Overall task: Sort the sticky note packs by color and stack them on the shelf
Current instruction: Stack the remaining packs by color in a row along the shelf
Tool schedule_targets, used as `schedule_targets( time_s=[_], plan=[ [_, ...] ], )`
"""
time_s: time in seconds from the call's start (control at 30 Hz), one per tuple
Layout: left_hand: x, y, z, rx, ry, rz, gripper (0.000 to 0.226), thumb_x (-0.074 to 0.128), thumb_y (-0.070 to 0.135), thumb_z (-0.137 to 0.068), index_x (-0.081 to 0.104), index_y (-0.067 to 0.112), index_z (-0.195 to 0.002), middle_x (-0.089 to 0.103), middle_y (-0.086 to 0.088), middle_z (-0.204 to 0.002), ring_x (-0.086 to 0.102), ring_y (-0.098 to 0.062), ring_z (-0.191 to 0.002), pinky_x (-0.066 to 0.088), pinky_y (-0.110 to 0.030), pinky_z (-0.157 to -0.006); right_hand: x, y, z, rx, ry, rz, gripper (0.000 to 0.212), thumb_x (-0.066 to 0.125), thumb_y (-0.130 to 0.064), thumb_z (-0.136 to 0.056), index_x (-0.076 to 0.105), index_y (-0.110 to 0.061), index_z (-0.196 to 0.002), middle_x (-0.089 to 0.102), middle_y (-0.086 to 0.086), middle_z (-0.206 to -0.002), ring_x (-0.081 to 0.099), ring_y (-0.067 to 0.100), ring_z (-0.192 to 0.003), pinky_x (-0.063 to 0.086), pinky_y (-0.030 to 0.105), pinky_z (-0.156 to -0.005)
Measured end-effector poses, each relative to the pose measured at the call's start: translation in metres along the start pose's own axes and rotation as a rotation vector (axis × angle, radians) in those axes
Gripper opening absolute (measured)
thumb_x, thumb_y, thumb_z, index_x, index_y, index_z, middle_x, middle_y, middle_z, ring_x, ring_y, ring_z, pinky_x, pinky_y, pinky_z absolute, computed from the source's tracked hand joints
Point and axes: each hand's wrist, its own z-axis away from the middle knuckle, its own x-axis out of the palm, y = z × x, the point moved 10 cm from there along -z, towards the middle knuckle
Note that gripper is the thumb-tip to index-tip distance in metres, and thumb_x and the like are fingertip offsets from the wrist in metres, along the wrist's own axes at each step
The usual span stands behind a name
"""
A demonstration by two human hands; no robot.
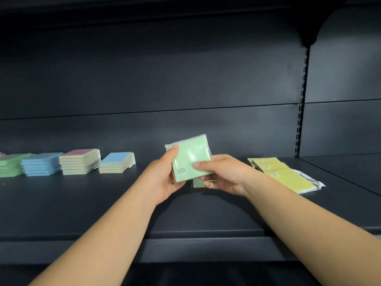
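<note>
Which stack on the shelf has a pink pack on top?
The third stack from the left; the others there are topped green or blue, and it stands tallest.

Both bare forearms reach forward, converging mid-frame. The left hand (162,178) grips a green pack (190,156) from the left, thumb on its upper corner. The right hand (221,174) pinches its right edge, thumb on the front, fingers curled beneath.

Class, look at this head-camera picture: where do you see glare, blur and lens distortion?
Head view: glare streaks the wrapper of the green sticky note pack held by both hands; the stacks at far left look soft and smeared; the shelf front edge bows from wide-angle distortion.
</note>
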Motion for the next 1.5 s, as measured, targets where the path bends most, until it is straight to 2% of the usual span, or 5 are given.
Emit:
schedule_targets(
  time_s=[0.37,0.57,0.87,1.03,1.5],
  plan=[
    [-0.039,0.024,-0.037,0.158,0.173,-0.056,0.013,0.056,0.027,-0.092,0.057,0.017,-0.101,0.063,-0.004,-0.092,0.062,-0.024,-0.084,0.05,-0.04,-0.08,-0.082,0.004,-0.02,0.11,0.453,0.458,0.033,0.061,-0.04,-0.087,0.062,-0.007,-0.093,0.054,0.005,-0.088,0.051,0.017,-0.074,0.041,0.027,-0.073],
    [-0.061,0.006,-0.053,0.051,0.191,-0.051,0.01,0.054,0.026,-0.094,0.056,0.021,-0.085,0.062,-0.001,-0.082,0.06,-0.018,-0.07,0.047,-0.03,-0.06,-0.089,0.04,-0.039,0.376,0.446,0.872,0.081,0.048,-0.067,-0.081,0.039,-0.014,-0.141,0.033,0.012,-0.148,0.028,0.031,-0.137,0.027,0.04,-0.112],
    [-0.056,-0.011,-0.053,-0.03,0.141,-0.111,0.013,0.053,0.021,-0.094,0.057,0.014,-0.084,0.064,-0.008,-0.084,0.061,-0.022,-0.073,0.05,-0.036,-0.07,-0.111,0.031,-0.028,0.211,0.498,0.482,0.027,0.066,-0.036,-0.084,0.059,-0.01,-0.079,0.061,0.006,-0.083,0.054,0.02,-0.068,0.044,0.029,-0.062],
    [-0.048,-0.015,-0.046,-0.078,0.104,-0.121,0.025,0.056,0.031,-0.092,0.059,0.009,-0.104,0.068,-0.009,-0.087,0.065,-0.024,-0.074,0.051,-0.033,-0.066,-0.084,0.02,-0.032,-0.041,0.336,-0.219,0.021,0.054,0.003,-0.09,0.06,-0.003,-0.109,0.068,0.012,-0.092,0.066,0.023,-0.075,0.056,0.028,-0.059],
    [-0.034,-0.017,-0.043,-0.129,-0.036,-0.15,0.051,0.051,0.055,-0.086,0.066,0.009,-0.101,0.073,-0.012,-0.094,0.069,-0.028,-0.087,0.054,-0.039,-0.078,-0.048,-0.005,-0.034,-0.219,0.186,-0.427,0.036,0.053,0.009,-0.086,0.057,-0.013,-0.115,0.066,0.007,-0.101,0.066,0.021,-0.08,0.059,0.029,-0.06]
  ],
)
